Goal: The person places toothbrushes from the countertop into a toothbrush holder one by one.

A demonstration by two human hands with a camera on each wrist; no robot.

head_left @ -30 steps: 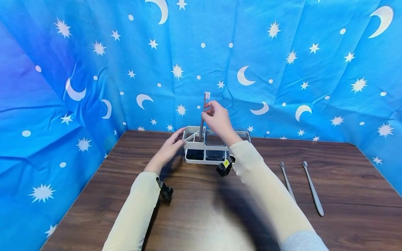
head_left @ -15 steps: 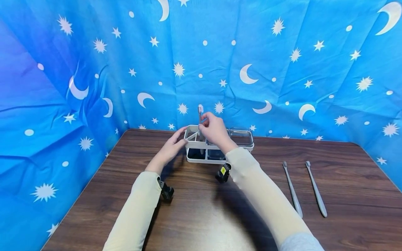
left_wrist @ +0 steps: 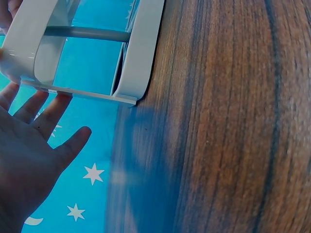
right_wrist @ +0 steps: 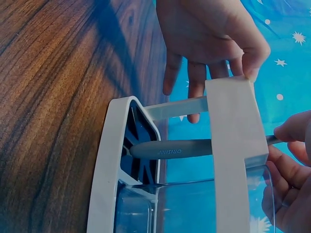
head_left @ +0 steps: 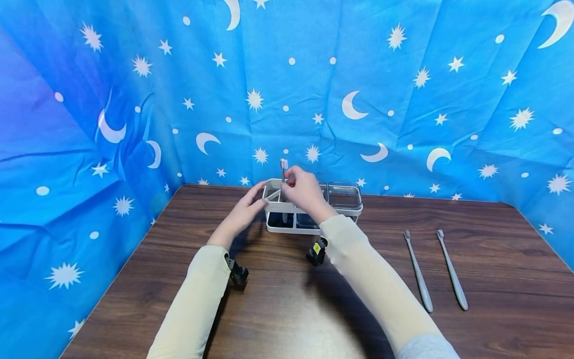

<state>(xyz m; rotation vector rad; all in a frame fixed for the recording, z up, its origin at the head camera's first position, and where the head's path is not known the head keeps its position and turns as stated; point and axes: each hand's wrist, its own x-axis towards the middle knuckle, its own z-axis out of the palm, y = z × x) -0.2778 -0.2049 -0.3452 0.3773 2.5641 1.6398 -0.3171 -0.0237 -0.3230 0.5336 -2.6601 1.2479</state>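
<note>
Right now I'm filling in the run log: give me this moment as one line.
right hand: pinches toothbrush, upright in holder's left slot | left hand: fingers on white holder | table: two toothbrushes lying right

Bright, even light fills the scene, with a pale glare patch low on the wooden surface [head_left: 287, 344] near the viewer. Soft shadows lie under both arms. The head view bows outward at its edges. Both wrist views are tinted blue, stretched near the borders, and slightly soft up close.
</note>
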